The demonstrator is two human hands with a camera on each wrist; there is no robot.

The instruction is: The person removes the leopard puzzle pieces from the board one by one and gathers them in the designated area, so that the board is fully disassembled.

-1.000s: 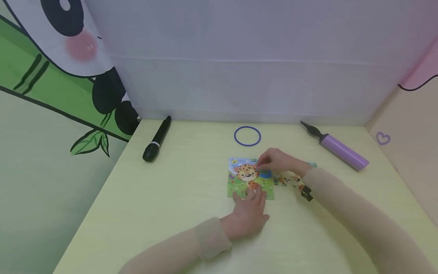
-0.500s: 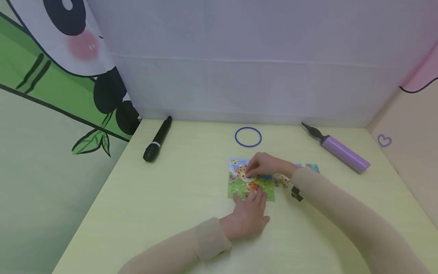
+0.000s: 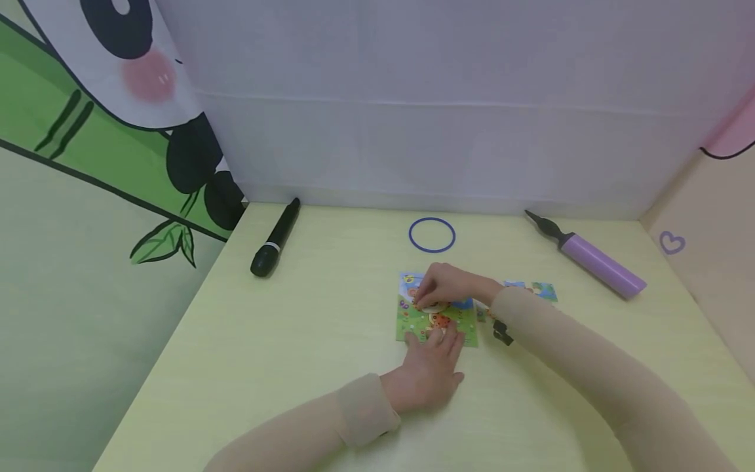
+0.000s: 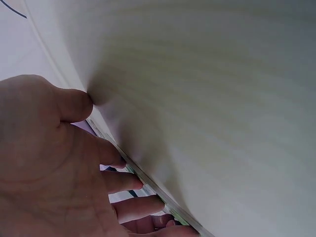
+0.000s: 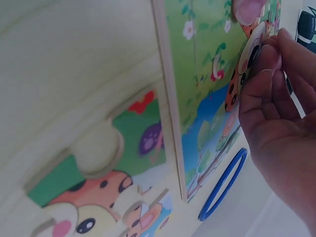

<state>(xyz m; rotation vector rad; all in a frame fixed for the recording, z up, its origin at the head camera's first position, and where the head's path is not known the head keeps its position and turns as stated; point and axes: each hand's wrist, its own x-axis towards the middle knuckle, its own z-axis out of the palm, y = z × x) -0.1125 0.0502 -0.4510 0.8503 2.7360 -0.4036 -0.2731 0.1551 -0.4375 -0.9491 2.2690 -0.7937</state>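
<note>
A square picture puzzle board [image 3: 409, 326] with a spotted cartoon leopard on a green meadow lies flat on the table. My left hand [image 3: 427, 372] rests at its near edge, fingers spread and fingertips on the picture. In the left wrist view those fingers [image 4: 131, 208] reach over the board's thin edge. With fingers curled, my right hand [image 3: 451, 285] touches the left side of the leopard's face. Its thumb and fingertips meet at the leopard's face [image 5: 244, 61] in the right wrist view, with nothing visible between them. Loose puzzle pieces [image 5: 101, 192] lie beside the board, partly behind the right forearm.
Behind the board lies a blue ring [image 3: 432, 235]. A black microphone [image 3: 275, 239] is at the back left of the pale table [image 3: 318, 301]. At the back right lies a purple pump [image 3: 601, 265] with a black nozzle. A white curtain-like wall [image 3: 442, 157] closes off the far edge.
My right hand has moved left across the leopard picture, from its right ear to the left side of its face. My left hand has stayed at the near edge.
</note>
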